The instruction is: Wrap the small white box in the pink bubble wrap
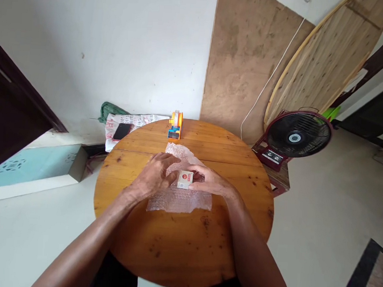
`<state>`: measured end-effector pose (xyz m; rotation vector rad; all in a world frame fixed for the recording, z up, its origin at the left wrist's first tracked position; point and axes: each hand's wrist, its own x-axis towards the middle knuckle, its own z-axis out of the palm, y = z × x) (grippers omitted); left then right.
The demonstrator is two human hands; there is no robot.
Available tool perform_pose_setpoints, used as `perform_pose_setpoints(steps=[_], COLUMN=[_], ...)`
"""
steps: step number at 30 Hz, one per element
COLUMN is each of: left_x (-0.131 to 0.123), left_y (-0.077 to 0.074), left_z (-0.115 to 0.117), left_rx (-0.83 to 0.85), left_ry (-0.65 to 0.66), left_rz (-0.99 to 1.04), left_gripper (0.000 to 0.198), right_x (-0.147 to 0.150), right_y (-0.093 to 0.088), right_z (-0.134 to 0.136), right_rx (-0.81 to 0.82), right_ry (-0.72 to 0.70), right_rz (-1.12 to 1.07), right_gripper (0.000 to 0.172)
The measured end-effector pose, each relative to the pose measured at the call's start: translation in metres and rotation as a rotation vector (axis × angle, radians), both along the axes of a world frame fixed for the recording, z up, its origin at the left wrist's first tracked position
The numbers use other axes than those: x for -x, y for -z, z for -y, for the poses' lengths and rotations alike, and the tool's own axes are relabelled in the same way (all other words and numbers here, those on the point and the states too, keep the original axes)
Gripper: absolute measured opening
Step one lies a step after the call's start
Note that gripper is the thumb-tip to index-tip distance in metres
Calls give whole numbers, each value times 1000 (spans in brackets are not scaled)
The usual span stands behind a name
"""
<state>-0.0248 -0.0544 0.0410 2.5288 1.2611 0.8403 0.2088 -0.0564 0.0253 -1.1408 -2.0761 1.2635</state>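
A small white box (185,180) with a red logo rests on a sheet of bubble wrap (181,201), which lies on the round wooden table (167,251). At the box's right side, my right hand (210,180) has its thumb and fingers around the edge, closed on the box. Just left of the box is my left hand (158,174), its fingers apart over the bubble wrap and its thumb close to the box; it holds nothing.
An orange and blue tape dispenser (175,126) stands at the table's far edge. Behind the left edge, a dark phone (122,131) lies on a printed white sack (110,143). A black fan (295,137) stands right of the table.
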Motion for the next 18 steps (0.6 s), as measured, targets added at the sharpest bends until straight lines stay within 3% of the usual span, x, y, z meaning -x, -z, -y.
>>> perform_pose_setpoints(steps=[2,4,6,9,12,14,18], left_x=[3,5,7,6,2,-2,-7], left_y=[-16,-19,-9,18,40,45,42], left_z=[23,48,70,90,94,90,80], left_rx=[-33,-38,-54,-78,-145,-173,-216], left_ry=[73,128,102,8,-51,-64,-57], left_rz=[-132,-221,-262,-268,-225,-204,-177], left_gripper=[28,31,38,44,36,29,18], right_x=[0,0,-1,0,1,2,4], right_y=[1,3,6,7,4,1,0], right_z=[0,0,-1,-2,-2,-1,2], right_rx=[-37,-62,-61,-50,-85,-109,-163], right_ry=[47,116,161,165,158,150,108], right_rz=[14,8,-18,-36,-47,-36,59], right_gripper=[55,56,56,48,31,26,39])
